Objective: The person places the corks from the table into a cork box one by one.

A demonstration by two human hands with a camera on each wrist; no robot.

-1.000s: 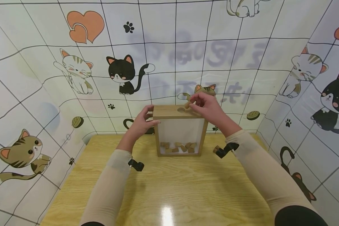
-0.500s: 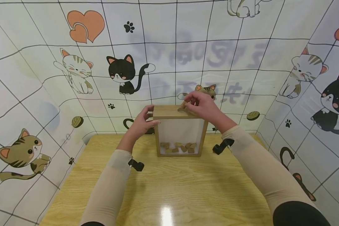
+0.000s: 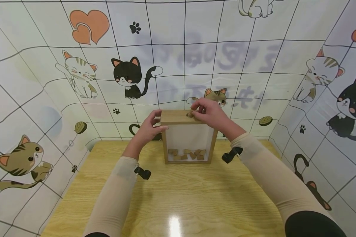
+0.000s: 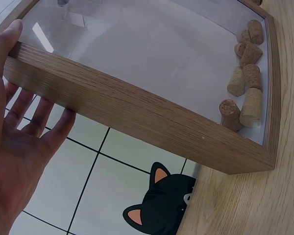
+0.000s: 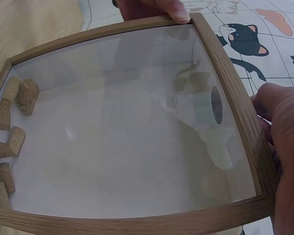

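Note:
A shallow wooden box (image 3: 173,116) with a clear front stands upright on the table, and a round hole (image 5: 216,105) is cut in its top. Several corks (image 4: 245,83) lie along the bottom inside. My left hand (image 3: 148,129) holds the box's upper left corner, thumb on the front frame and fingers along the side. Over the top, my right hand (image 3: 210,113) pinches a cork (image 3: 190,114) at the hole; in the right wrist view this cork is hidden by the frame and hand.
The wood-patterned table (image 3: 172,191) spreads in front of the box. A white backdrop (image 3: 169,65) with cartoon cats and grid lines rises close behind and at both sides. Small black cameras (image 3: 232,154) sit on both wrists.
My right hand has moved left and slightly down, bringing the cork from beside the hole to its opening. My left hand and the box have stayed in place.

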